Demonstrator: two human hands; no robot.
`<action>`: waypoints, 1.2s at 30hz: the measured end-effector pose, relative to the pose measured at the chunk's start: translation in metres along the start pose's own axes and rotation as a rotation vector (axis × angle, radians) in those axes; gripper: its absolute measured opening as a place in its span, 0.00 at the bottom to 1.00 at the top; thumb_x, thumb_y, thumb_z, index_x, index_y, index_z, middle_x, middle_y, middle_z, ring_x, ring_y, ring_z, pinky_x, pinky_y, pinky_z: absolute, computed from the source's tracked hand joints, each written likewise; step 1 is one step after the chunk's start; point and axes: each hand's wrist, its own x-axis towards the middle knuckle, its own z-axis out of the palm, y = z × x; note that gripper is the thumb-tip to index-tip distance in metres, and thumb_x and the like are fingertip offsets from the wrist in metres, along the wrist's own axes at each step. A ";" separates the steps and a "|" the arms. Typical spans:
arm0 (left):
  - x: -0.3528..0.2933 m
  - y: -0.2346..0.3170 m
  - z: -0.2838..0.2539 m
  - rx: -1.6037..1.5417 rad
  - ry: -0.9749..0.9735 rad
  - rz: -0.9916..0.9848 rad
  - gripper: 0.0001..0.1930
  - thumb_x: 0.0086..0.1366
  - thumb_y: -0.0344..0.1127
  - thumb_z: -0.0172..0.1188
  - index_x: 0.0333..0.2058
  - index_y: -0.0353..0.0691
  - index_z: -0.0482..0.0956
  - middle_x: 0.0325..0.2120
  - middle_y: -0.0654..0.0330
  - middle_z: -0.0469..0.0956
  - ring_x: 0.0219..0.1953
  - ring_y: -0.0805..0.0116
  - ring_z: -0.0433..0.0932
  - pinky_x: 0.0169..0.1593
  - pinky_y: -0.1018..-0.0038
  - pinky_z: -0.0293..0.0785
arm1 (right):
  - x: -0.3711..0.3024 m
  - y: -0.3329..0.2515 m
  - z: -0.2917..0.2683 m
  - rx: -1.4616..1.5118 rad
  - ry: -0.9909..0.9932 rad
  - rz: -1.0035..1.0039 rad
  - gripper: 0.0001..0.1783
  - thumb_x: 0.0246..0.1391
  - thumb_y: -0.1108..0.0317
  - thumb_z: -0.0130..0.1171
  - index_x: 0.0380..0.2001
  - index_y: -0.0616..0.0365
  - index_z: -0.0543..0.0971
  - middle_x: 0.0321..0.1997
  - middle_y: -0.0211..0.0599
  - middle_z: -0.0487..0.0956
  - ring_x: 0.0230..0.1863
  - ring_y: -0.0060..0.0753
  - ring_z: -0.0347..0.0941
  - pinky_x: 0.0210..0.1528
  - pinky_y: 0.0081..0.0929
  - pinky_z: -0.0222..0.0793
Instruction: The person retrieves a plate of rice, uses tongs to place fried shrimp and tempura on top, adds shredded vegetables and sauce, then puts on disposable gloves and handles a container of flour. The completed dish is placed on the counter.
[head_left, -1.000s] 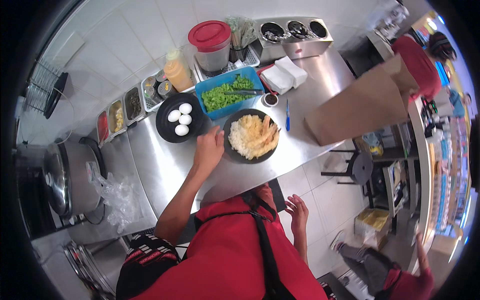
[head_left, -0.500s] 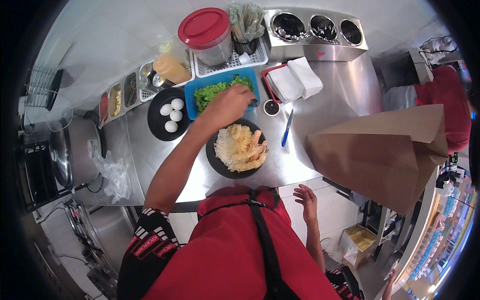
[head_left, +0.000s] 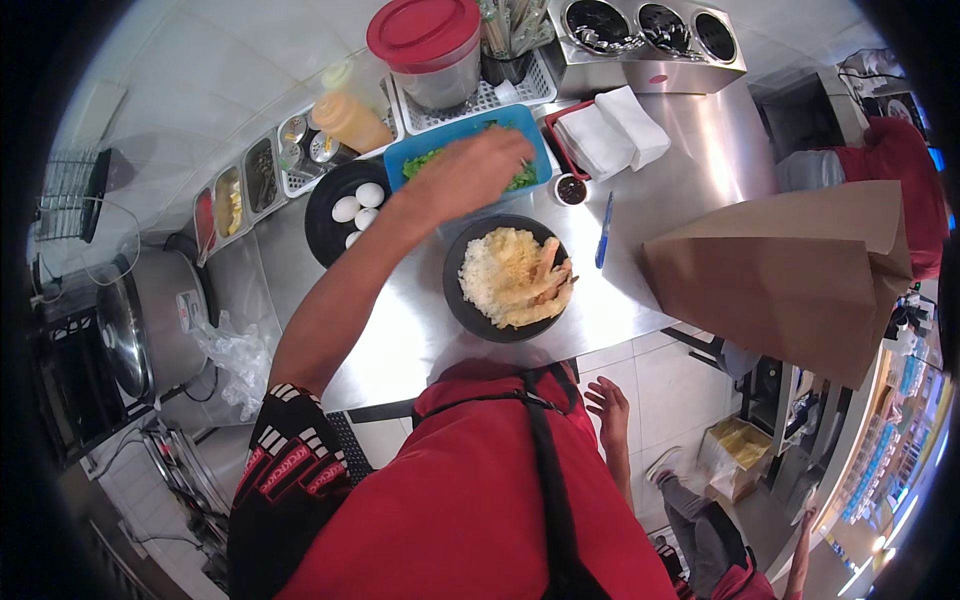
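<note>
My left hand (head_left: 482,170) reaches over the blue tray (head_left: 541,162) of green lettuce (head_left: 420,163), its bent fingers down among the leaves. Blur and the back of the hand hide whether they grip any. Just in front of the tray sits a black bowl (head_left: 457,303) with white rice (head_left: 482,287) and golden battered shrimp (head_left: 543,296). Left of the tray, a black plate (head_left: 324,232) carries several white eggs (head_left: 347,209), partly covered by my left forearm. My right hand (head_left: 609,408) hangs below the counter's front edge, fingers apart, holding nothing.
Right of the bowl are a sauce cup (head_left: 571,190), blue pen (head_left: 604,238), napkins (head_left: 612,135) and a large brown paper bag (head_left: 780,270). A red-lidded tub (head_left: 430,50) and squeeze bottle (head_left: 350,120) stand behind. One person (head_left: 895,190) is at right, another (head_left: 700,535) at lower right.
The view has shifted, so the counter things appear farther right. My left hand stays over the lettuce, its fingers turned further into the tray. Another person shows more at lower right.
</note>
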 end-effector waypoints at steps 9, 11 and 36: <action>-0.073 -0.050 -0.046 0.525 -0.019 -0.146 0.16 0.57 0.24 0.53 0.45 0.31 0.75 0.42 0.52 0.74 0.47 0.52 0.75 0.47 0.62 0.77 | -0.043 0.062 0.004 0.042 0.040 0.070 0.27 0.64 0.52 0.52 0.57 0.61 0.70 0.51 0.45 0.77 0.47 0.36 0.77 0.44 0.32 0.75; -0.077 -0.054 -0.047 0.559 -0.143 -0.110 0.17 0.56 0.24 0.53 0.46 0.30 0.75 0.42 0.52 0.74 0.47 0.52 0.75 0.46 0.62 0.77 | -0.046 0.067 0.006 0.009 0.048 0.078 0.26 0.64 0.53 0.52 0.57 0.61 0.70 0.51 0.45 0.77 0.47 0.36 0.77 0.44 0.32 0.75; -0.120 -0.036 -0.075 0.184 -0.039 -0.234 0.13 0.68 0.36 0.52 0.41 0.30 0.76 0.33 0.46 0.75 0.36 0.46 0.77 0.41 0.57 0.74 | -0.071 0.091 0.021 0.049 0.077 0.154 0.24 0.65 0.56 0.49 0.57 0.63 0.69 0.49 0.43 0.78 0.44 0.34 0.77 0.42 0.30 0.75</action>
